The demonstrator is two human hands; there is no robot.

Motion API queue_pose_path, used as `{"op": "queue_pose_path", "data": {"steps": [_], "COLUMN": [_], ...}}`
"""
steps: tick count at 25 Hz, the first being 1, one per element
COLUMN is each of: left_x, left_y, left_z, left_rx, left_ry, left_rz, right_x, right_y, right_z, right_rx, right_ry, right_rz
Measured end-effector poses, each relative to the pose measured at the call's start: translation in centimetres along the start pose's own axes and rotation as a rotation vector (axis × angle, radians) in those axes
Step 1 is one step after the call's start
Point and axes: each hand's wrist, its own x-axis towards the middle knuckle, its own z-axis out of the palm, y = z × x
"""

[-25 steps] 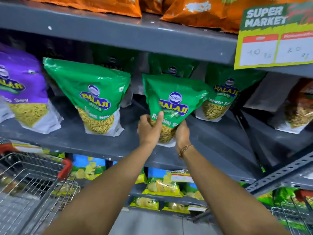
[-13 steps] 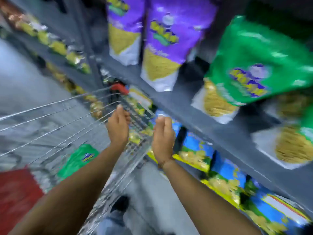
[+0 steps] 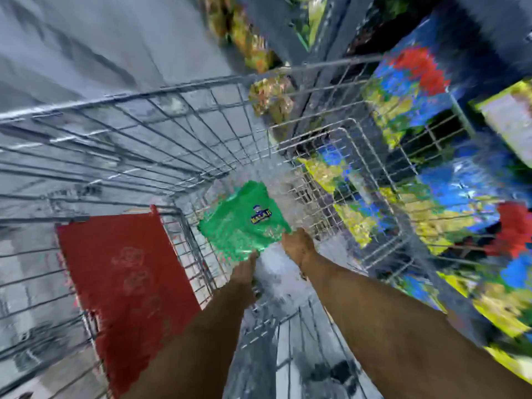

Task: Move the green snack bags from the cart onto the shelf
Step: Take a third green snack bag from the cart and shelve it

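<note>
A green snack bag (image 3: 244, 223) with a blue logo lies low inside the wire cart (image 3: 172, 90). Both my arms reach down into the cart. My left hand (image 3: 244, 272) is at the bag's near edge, with its fingers hidden under the green film. My right hand (image 3: 296, 244) holds the bag's near right corner. The view is heavily blurred, so the fingers are hard to make out. The shelf with the other green bags is out of view.
A red flap (image 3: 123, 283) of the cart's seat stands at the left of my arms. Behind the cart's right wall are lower shelves with blue and yellow packets (image 3: 431, 197). Grey floor (image 3: 72, 38) lies beyond the cart at the upper left.
My hands let go of the green bag on the shelf, swung left and down over the cart, and now reach its bottom at another green bag. My view turned down.
</note>
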Motion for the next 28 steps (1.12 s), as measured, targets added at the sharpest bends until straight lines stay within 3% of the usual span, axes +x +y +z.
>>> {"op": "queue_pose_path", "data": {"steps": [3, 6, 11, 14, 16, 22, 28], "left_x": [0.1, -3.8, -17.4, -26.1, -31.1, -38.0, -39.9], "left_y": [-0.4, 1.2, 4.6, 3.5, 0.1, -16.4, -30.0], "left_z": [0.8, 2.9, 9.6, 12.9, 16.0, 28.0, 40.6], "left_rx": [-0.009, -0.018, 0.053, 0.084, 0.107, 0.256, 0.528], "left_ry": [0.051, 0.030, 0.165, 0.067, -0.022, -0.413, -0.786], "left_rz": [0.105, 0.307, 0.934, 1.316, 1.463, 1.652, 1.577], "right_x": [-1.8, -5.9, -15.8, -22.6, -26.7, -36.2, -42.1], "right_y": [0.2, 0.1, 0.3, 3.7, 8.6, 29.0, 47.1], "right_z": [-1.3, -4.9, -14.0, -17.8, -19.5, -20.4, -21.5], "right_rx": [0.026, 0.236, 0.629, 0.824, 0.937, 1.151, 1.223], "right_ry": [0.089, 0.246, 0.647, 0.895, 1.045, 1.425, 1.797], "right_rz": [0.015, 0.024, -0.238, -0.511, -0.625, -0.653, -0.343]}}
